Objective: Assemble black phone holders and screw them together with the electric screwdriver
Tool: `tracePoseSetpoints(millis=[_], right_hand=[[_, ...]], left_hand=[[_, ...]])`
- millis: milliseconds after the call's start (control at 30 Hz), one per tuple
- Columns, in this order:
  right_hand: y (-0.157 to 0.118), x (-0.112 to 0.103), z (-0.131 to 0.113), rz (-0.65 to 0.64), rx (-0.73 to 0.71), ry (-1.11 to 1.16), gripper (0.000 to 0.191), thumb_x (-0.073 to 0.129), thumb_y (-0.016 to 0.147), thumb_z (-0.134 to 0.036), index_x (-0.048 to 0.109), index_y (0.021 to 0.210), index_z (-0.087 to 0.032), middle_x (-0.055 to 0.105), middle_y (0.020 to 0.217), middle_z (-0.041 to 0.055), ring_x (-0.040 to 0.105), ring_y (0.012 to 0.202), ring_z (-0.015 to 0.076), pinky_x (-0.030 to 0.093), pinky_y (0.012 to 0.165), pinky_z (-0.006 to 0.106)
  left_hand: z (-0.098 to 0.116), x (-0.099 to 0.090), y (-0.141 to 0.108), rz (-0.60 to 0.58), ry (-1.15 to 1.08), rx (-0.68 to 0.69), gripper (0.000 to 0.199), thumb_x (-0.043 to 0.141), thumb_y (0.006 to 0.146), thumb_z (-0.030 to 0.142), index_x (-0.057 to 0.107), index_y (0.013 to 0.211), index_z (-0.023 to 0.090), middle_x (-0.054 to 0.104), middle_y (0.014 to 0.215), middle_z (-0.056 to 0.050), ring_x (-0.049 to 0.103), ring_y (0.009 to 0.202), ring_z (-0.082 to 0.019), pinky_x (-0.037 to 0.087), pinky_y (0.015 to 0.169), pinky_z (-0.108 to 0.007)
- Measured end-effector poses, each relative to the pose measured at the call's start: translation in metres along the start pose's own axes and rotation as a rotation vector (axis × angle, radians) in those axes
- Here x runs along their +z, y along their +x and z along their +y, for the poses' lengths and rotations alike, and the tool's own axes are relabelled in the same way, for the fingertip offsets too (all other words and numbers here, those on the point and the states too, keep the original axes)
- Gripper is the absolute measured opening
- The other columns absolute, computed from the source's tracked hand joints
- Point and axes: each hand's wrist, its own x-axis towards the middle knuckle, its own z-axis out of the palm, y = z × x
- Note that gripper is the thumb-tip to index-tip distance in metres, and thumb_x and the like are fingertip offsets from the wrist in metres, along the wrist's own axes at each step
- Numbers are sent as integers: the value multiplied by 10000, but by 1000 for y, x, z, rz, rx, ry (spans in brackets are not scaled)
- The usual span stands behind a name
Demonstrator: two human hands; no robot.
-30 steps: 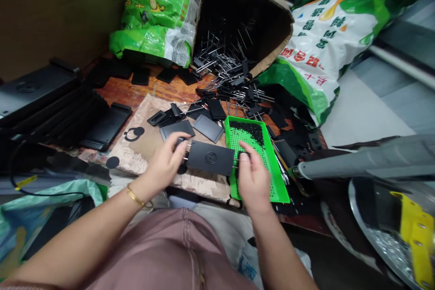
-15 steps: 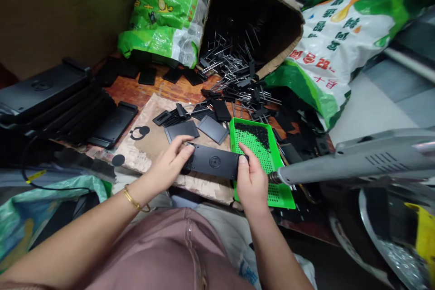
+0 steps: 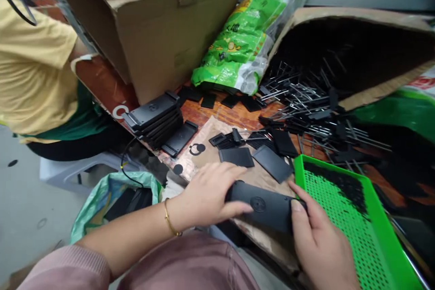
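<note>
Left hand point(image 3: 217, 195) partly closed round left end of black rectangular plastic holder point(image 3: 270, 206), thumb on face; right hand point(image 3: 321, 240) grips other end. Holder is raised over brown cardboard sheet point(image 3: 210, 150), beside green perforated plastic tray point(image 3: 382, 213). Stacked black holders point(image 3: 156, 120) farther left on reddish wooden tabletop point(image 3: 201, 117).

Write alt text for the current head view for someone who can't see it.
A person's hands hold a black rectangular plate between them, beside a green tray of small black pieces. A stack of similar plates sits farther left.
</note>
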Motion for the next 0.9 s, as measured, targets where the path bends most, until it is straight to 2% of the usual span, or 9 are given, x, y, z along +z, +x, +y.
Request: tracePoseSetpoints(millis=[67, 133, 167, 233, 333, 467, 567, 700, 900], right_hand=[[5, 9, -6, -29, -47, 27, 536, 321, 878, -513, 650, 1162, -199, 732, 1024, 105, 715, 790, 249, 552, 557, 305], [10, 16, -13, -59, -97, 93, 540, 313, 887, -498, 642, 1174, -180, 720, 1065, 111, 703, 890, 248, 567, 648, 313], [12, 19, -16, -77, -110, 126, 548, 313, 889, -498, 625, 1202, -172, 718, 1069, 112, 698, 907, 244, 567, 673, 313], [15, 22, -21, -114, -92, 169, 572, 332, 885, -519, 565, 1281, -178, 729, 1006, 103, 704, 794, 224, 563, 624, 303], [15, 21, -21, -122, -43, 194, 589, 395, 864, -550, 512, 1336, -218, 727, 952, 74, 659, 606, 181, 543, 540, 286], [9, 24, -7, -162, -53, 242, 507, 431, 869, -521, 571, 1277, -255, 699, 1108, 70, 684, 720, 175, 565, 621, 274], [3, 29, 3, -231, -79, 265, 474, 446, 877, -501, 571, 1274, -273, 671, 1188, 62, 698, 851, 185, 577, 635, 256], [-2, 31, 8, -259, -145, 267, 461, 450, 886, -479, 566, 1278, -267, 661, 1212, 64, 689, 959, 196, 592, 681, 257], [-11, 24, 2, -227, -180, 261, 457, 417, 897, -472, 612, 1226, -222, 706, 1116, 79, 702, 942, 206, 604, 658, 259]], left_hand=[[4, 1, -1, -40, 97, 127, 717, 585, 771, 604, 429, 1314, 161, 562, 1277, -149, 528, 1140, -307, 363, 1014, -500], [3, 3, -2, -112, 173, 158, 690, 635, 760, 534, 437, 1304, 159, 597, 1215, -137, 577, 1056, -295, 434, 940, -464], [0, 4, -2, -133, 202, 131, 669, 649, 758, 491, 439, 1301, 162, 611, 1181, -127, 597, 1011, -282, 472, 885, -428], [-11, 2, -3, -110, 261, 22, 651, 656, 753, 445, 442, 1297, 159, 615, 1157, -120, 609, 983, -269, 500, 835, -385], [-40, -10, -3, 57, 425, -217, 613, 602, 809, 415, 424, 1314, 116, 585, 1176, -151, 572, 1063, -281, 474, 900, -389], [-78, -24, 2, 188, 705, -455, 623, 557, 857, 374, 382, 1353, 42, 539, 1197, -194, 546, 1049, -297, 471, 874, -390], [-94, -25, 8, 192, 803, -503, 633, 581, 842, 358, 400, 1345, 18, 529, 1179, -192, 539, 999, -294, 478, 830, -380], [-100, -22, 14, 199, 823, -511, 585, 591, 835, 330, 441, 1312, 25, 547, 1100, -171, 523, 975, -293, 480, 799, -379], [-99, -20, 14, 204, 828, -467, 363, 539, 865, 280, 524, 1184, 107, 496, 1223, -175, 482, 1060, -291, 449, 863, -400]])
